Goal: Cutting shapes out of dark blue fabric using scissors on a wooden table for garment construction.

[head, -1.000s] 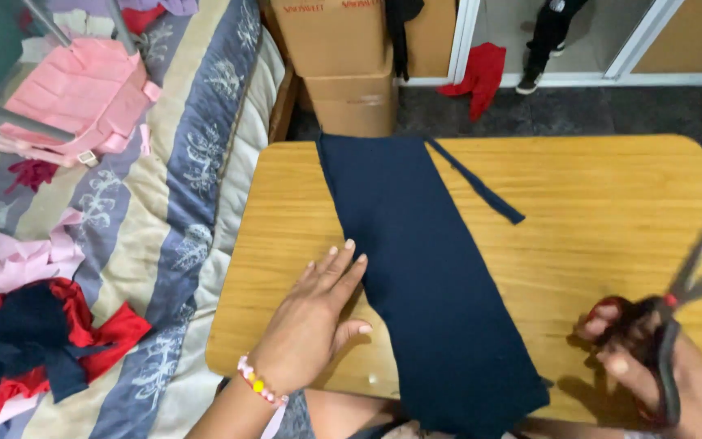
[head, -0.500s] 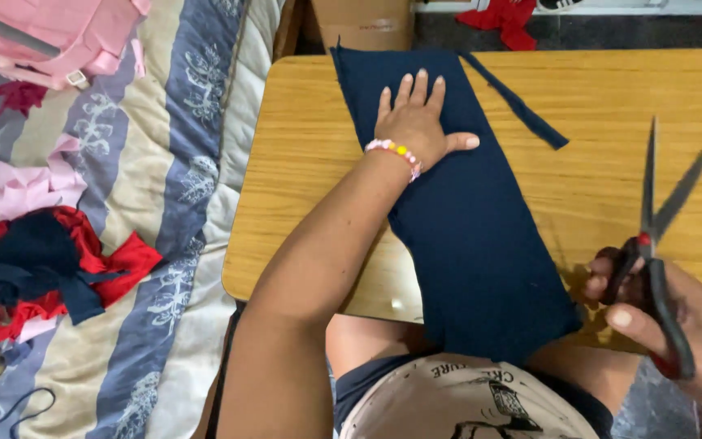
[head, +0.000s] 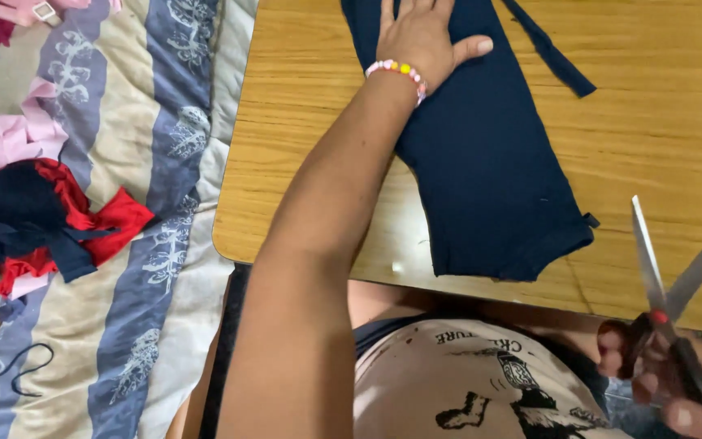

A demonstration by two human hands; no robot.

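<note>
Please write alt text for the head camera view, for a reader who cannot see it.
The left hand presses flat on a navy cloth lying on a wooden table, while the right hand holds open scissors near the table's front edge.

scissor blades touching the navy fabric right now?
No: the open red-pivot metal scissors in the right hand are held off the near table edge, apart from the dark navy fabric piece.

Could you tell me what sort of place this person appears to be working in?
Most likely a bedroom at home, used for sewing. A wooden table stands right beside a bed with a striped quilt strewn with fabric scraps; the left hand flattens navy cloth, the right hand holds open scissors.
</note>
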